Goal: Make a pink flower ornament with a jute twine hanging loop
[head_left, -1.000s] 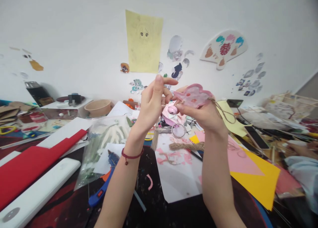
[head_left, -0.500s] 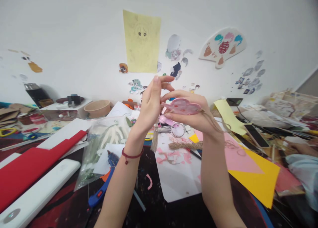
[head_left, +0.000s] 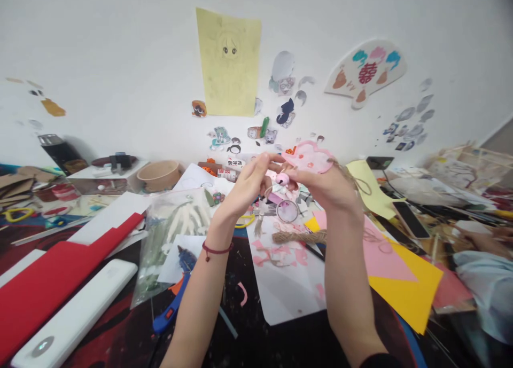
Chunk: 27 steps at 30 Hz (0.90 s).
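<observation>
My right hand (head_left: 331,189) is closed on a flat pink craft piece (head_left: 310,157) with a scalloped edge and darker pink spots. Twine (head_left: 360,184) trails from the right end of that piece. Facing it, my left hand (head_left: 248,185) has its fingers bent around a thin cord. A small pink bell (head_left: 282,179) hangs between both hands, close to the right fingertips. Below the left hand a pale tassel (head_left: 258,224) dangles. Some fingertips of both hands are hidden behind the bell.
White paper (head_left: 284,298) with pink scraps lies below my hands, near a twine bundle (head_left: 298,236). A blue glue gun (head_left: 176,298) and a white power bank (head_left: 76,314) are left. Pink and yellow sheets (head_left: 417,298) and a phone (head_left: 411,219) lie right, near another person's sleeve (head_left: 484,288).
The pink piece has tilted so that its broad face shows, and it has moved up a little. My left hand has lowered, its fingers bending inward. The bell now shows between the hands.
</observation>
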Each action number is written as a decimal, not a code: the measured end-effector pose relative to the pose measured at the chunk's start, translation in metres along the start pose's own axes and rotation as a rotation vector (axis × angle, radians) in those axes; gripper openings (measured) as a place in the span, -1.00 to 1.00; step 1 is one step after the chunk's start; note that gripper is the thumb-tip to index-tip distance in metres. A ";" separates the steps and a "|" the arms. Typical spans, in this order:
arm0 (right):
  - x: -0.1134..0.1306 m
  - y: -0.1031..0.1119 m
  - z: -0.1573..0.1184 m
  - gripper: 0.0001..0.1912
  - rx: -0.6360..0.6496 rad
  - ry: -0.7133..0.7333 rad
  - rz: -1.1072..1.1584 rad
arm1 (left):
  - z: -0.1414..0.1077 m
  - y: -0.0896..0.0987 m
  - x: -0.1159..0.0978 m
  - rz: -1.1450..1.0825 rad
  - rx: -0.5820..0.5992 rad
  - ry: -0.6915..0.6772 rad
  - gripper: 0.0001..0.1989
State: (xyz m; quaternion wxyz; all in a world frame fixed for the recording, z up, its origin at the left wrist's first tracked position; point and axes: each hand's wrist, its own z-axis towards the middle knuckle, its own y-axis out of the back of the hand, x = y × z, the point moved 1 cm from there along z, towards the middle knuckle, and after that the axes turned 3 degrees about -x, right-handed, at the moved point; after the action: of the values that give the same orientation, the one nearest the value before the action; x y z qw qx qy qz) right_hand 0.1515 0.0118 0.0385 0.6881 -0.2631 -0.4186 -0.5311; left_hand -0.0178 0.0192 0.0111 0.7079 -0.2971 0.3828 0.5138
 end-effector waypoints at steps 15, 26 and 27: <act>0.092 0.010 0.049 -0.80 0.331 -0.191 -0.281 | -0.003 -0.020 -0.020 0.026 0.060 -0.086 -0.74; 0.090 -0.020 0.018 -0.76 0.225 -0.255 -0.175 | -0.050 -0.021 -0.029 0.072 -0.378 -0.199 -0.74; 0.087 -0.023 0.014 -0.74 0.213 -0.257 -0.141 | -0.054 -0.021 -0.030 0.146 -0.430 -0.230 -0.74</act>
State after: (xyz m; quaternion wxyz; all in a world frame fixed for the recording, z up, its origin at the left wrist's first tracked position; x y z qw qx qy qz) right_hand 0.1324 -0.0279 0.1185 0.6140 -0.2242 -0.5744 -0.4927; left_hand -0.0164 -0.0460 0.0086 0.6283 -0.3521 0.2021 0.6637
